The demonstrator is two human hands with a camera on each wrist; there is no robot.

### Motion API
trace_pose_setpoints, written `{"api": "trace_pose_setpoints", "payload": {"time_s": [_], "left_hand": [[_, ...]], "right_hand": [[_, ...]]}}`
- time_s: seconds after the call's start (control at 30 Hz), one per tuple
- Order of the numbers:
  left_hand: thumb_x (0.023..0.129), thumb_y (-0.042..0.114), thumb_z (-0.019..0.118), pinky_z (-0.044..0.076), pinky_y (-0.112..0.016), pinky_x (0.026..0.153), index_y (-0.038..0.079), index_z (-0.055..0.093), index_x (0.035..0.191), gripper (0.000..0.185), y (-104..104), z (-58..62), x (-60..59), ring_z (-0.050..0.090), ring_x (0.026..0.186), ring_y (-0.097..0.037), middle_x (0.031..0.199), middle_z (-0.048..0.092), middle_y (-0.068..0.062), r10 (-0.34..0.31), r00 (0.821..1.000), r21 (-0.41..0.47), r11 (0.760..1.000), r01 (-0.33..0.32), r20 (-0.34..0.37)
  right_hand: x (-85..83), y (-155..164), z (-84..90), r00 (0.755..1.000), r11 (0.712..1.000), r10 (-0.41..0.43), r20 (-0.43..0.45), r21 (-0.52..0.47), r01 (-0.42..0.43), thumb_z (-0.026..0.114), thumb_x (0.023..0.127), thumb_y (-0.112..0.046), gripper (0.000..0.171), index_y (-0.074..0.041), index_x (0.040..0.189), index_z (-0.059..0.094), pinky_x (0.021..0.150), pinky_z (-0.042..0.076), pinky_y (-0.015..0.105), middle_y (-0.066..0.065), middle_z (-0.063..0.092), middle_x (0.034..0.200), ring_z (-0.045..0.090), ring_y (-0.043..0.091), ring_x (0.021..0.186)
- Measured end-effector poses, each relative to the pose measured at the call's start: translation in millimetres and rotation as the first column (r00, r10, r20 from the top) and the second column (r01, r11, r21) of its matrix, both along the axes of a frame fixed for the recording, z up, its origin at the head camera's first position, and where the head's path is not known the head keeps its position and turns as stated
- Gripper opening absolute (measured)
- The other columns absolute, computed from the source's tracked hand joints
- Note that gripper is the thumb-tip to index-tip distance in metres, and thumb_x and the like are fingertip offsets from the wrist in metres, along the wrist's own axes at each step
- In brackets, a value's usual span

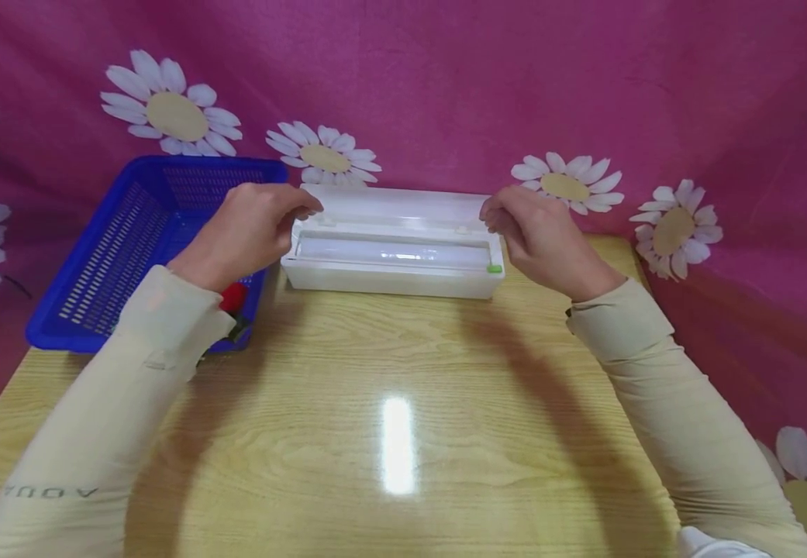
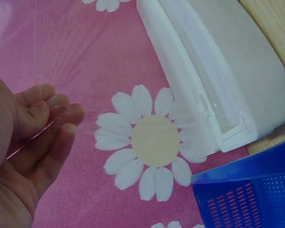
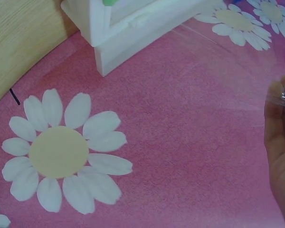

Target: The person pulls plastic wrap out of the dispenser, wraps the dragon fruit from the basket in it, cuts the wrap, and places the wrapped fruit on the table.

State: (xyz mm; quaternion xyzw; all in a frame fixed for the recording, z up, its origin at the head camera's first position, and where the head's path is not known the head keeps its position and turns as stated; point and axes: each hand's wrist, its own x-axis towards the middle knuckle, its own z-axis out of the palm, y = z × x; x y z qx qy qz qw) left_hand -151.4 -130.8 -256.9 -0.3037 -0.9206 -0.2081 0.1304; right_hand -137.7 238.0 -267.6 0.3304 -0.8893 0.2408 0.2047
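Observation:
A long white cling-film dispenser box lies at the far edge of the wooden table, lid raised, with a roll inside and a small green slider at its right end. My left hand pinches the left corner of the clear film above the box's left end; stretch lines fan out from the fingers. My right hand pinches the crumpled right corner of the film above the box's right end.
A blue perforated plastic basket sits at the table's far left corner, with a red object partly hidden behind my left sleeve. A pink cloth with white daisies hangs behind and around the table.

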Motion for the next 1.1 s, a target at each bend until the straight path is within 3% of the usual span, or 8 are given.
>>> {"api": "trace_pose_setpoints", "payload": {"time_s": [0.17,0.33,0.6,0.87,1.1], "left_hand": [[0.094,-0.002,0.066,0.059,-0.053,0.095,0.0,0.075,0.112,0.021,-2.0,8.9,4.5,0.074,0.097,-0.035,0.105,0.078,-0.018,-0.02,0.999,0.002,1.0,0.02,-0.035],[0.093,-0.006,0.062,0.059,-0.053,0.093,0.001,0.076,0.112,0.024,-2.2,17.2,7.2,0.075,0.097,-0.034,0.105,0.079,-0.018,-0.023,0.997,-0.001,1.0,0.023,-0.072],[0.093,-0.007,0.061,0.06,-0.052,0.094,0.001,0.076,0.114,0.028,-1.8,27.6,14.9,0.075,0.1,-0.035,0.109,0.079,-0.018,-0.011,0.997,0.004,1.0,0.011,-0.072],[0.091,-0.008,0.06,0.061,-0.052,0.089,0.002,0.076,0.114,0.029,-2.9,38.5,21.6,0.075,0.096,-0.035,0.107,0.079,-0.018,-0.001,0.995,0.031,1.0,0.004,-0.101],[0.092,-0.01,0.062,0.062,-0.052,0.088,-0.001,0.076,0.113,0.026,-4.3,45.6,25.1,0.076,0.097,-0.037,0.108,0.078,-0.02,-0.006,0.992,0.044,0.999,0.011,-0.123]], "right_hand": [[3.2,-1.8,7.5,1.0,1.0,-0.004,-0.004,0.001,0.004,0.056,0.099,0.005,0.011,0.003,0.098,0.067,0.081,0.056,0.042,0.015,0.07,0.09,0.067,0.027,0.085],[5.3,-1.4,14.9,0.999,1.0,0.002,-0.047,0.01,-0.002,0.057,0.1,0.004,0.01,0.003,0.097,0.066,0.08,0.056,0.04,0.015,0.07,0.091,0.067,0.027,0.084],[9.0,-0.3,25.4,0.992,0.999,0.027,-0.126,0.03,-0.024,0.055,0.099,0.005,0.011,0.003,0.097,0.066,0.077,0.052,0.033,0.015,0.069,0.086,0.065,0.023,0.079],[15.9,-1.7,36.5,0.995,1.0,0.008,-0.103,0.014,-0.007,0.055,0.099,0.008,0.01,0.005,0.099,0.064,0.076,0.051,0.033,0.016,0.068,0.089,0.064,0.024,0.081],[19.5,-3.0,46.2,0.986,0.999,0.023,-0.164,0.029,-0.018,0.054,0.1,0.005,0.01,0.005,0.099,0.065,0.072,0.049,0.029,0.019,0.069,0.09,0.065,0.027,0.081]]}}
